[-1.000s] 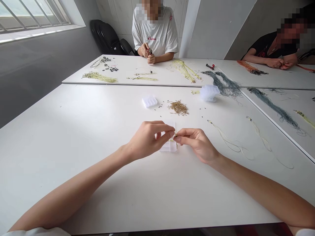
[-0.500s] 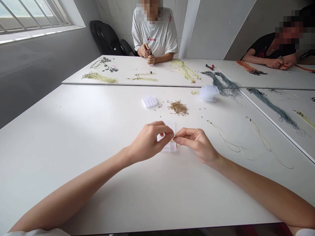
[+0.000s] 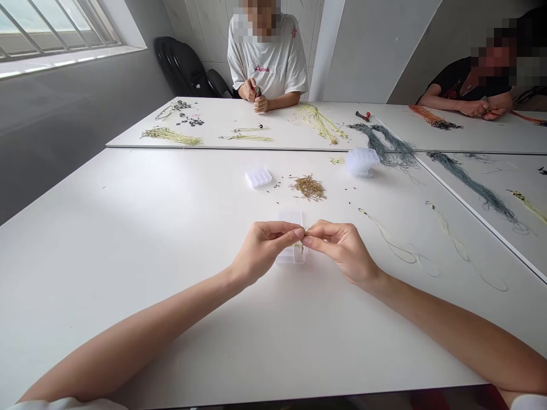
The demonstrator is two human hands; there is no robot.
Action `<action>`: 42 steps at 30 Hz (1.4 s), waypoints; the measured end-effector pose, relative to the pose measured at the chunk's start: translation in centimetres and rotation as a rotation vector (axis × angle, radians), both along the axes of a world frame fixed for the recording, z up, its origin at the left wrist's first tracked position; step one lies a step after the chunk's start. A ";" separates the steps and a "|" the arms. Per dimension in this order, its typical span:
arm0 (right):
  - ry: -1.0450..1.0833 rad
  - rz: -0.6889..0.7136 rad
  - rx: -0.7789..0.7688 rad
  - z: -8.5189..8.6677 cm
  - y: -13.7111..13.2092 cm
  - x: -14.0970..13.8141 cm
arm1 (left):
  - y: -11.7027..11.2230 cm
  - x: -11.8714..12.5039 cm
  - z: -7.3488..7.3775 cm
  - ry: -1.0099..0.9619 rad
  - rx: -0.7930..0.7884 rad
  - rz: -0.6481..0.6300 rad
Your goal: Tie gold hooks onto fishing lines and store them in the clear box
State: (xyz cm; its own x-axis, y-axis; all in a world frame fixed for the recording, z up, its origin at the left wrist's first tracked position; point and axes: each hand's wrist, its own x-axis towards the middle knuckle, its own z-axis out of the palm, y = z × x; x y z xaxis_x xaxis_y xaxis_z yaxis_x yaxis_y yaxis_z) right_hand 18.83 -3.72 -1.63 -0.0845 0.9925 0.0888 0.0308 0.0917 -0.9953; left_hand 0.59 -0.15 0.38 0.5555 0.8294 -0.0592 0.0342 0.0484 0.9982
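Well, both grips are closed: the left hand (image 3: 267, 249) and the right hand (image 3: 341, 250) meet at the fingertips, pinching a small brass-coloured hook (image 3: 303, 233) with a thin strand hanging below it. Directly under the hands sits a clear plastic box (image 3: 291, 263), its contents hidden behind the fingers and the cloudy plastic. Farther up the white worktop (image 3: 106, 239), a second clear box (image 3: 258, 177) lies closed, and what it holds is too blurred to tell. Just right of that box is a loose heap of brass-coloured hooks (image 3: 308, 188), ringed by scattered dark specks. Right of the hands lie pale looped lines (image 3: 395, 242) and a crumpled translucent bundle (image 3: 362, 162). Beyond, on the adjoining worktop, grey-green line bundles (image 3: 380, 145) spread out, and a co-worker's hands (image 3: 255, 95) hold something small.
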 end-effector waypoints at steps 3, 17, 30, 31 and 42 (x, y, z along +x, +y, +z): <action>0.023 0.003 -0.005 0.0 -0.1 0.0 | -0.3 0.2 -0.2 -0.055 -0.026 0.010; 0.136 0.049 -0.008 0.3 -0.3 -0.4 | -0.8 0.7 -1.4 -0.284 -0.297 -0.017; 0.178 0.223 0.030 0.7 -0.4 0.2 | -0.4 0.5 -1.7 -0.436 -0.603 -0.184; 0.176 0.226 0.030 0.7 -0.5 0.2 | -0.4 0.5 -1.7 -0.432 -0.605 -0.188; 0.259 0.175 -0.025 1.0 -0.2 0.2 | -0.1 0.3 -1.1 -0.351 -0.370 -0.053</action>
